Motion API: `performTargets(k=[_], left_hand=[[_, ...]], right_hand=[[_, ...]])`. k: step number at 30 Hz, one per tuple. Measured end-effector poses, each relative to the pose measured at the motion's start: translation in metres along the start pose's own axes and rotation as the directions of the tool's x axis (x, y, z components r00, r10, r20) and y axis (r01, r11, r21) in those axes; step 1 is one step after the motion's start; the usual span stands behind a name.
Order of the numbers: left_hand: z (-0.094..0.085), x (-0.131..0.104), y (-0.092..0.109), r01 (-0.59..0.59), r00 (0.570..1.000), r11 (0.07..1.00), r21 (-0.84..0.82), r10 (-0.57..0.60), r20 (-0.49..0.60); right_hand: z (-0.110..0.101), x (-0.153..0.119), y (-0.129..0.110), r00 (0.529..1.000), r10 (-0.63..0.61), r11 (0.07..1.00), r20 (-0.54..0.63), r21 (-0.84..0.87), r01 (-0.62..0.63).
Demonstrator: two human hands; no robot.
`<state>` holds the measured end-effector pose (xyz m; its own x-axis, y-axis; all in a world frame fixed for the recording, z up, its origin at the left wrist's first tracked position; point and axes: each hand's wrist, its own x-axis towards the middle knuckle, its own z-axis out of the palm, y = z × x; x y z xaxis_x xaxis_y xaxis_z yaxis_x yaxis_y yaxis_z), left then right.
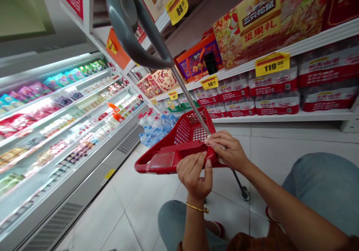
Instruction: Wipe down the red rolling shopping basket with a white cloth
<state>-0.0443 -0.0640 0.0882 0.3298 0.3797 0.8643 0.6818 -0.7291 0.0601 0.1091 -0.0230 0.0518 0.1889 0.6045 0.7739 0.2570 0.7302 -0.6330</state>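
A red plastic shopping basket (165,160) with a grid of holes sits tilted before me, joined to a metal pole that rises to a grey loop handle (123,23). My left hand (195,174), with a gold bangle at the wrist, is closed on the basket's near corner. Just right of it, my right hand (227,148) pinches a small pale thing, perhaps a cloth, against the corner where the pole meets the basket. The hands nearly touch. Below the basket a caster wheel (245,193) rests on the floor.
A lit refrigerated display (95,176) runs along the left. Shelves (316,117) with boxed gifts and red-white bottle packs (276,103) stand ahead and right. Blue-tinted water bottles (157,133) sit on the floor behind the basket. My bent knees (322,183) flank the tiled floor (134,210).
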Motion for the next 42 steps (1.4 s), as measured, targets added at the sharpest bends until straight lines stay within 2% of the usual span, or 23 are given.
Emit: performTargets(k=[7, 17, 25, 30, 33, 37, 42], left_hand=[[-0.005, -0.002, -0.006, 0.013, 1.000, 1.000, -0.029, -0.013, 0.011], [-0.010, -0.004, -0.016, 0.030, 0.999, 0.996, -0.086, -0.028, 0.022], [-0.016, -0.003, -0.024, 0.031, 0.997, 0.996, -0.084, -0.024, 0.079], [-0.020, 0.003, -0.018, 0.028, 0.998, 1.000, 0.002, -0.028, 0.055], [-0.017, 0.006, -0.012, 0.027, 0.999, 0.999, 0.046, -0.029, 0.041], [-0.009, 0.004, -0.007, 0.029, 0.995, 1.000, 0.006, -0.029, 0.098], [-0.003, -0.002, -0.007, 0.075, 0.990, 0.996, 0.040, -0.080, 0.117]], right_hand=[[-0.002, 0.003, 0.009, 0.998, -0.026, 0.999, 0.062, -0.044, 0.028], [0.004, -0.007, 0.007, 0.999, -0.032, 0.991, 0.014, -0.133, 0.033], [0.007, -0.018, 0.006, 1.000, 0.002, 0.994, -0.029, -0.111, -0.005], [0.005, -0.025, 0.008, 1.000, 0.016, 0.996, 0.001, -0.090, -0.016], [0.003, -0.024, 0.001, 1.000, 0.022, 0.994, 0.000, -0.108, -0.022], [0.005, -0.015, -0.018, 1.000, -0.005, 0.990, -0.029, -0.144, 0.001], [0.014, -0.004, -0.029, 0.987, -0.122, 0.966, 0.109, -0.214, 0.143]])
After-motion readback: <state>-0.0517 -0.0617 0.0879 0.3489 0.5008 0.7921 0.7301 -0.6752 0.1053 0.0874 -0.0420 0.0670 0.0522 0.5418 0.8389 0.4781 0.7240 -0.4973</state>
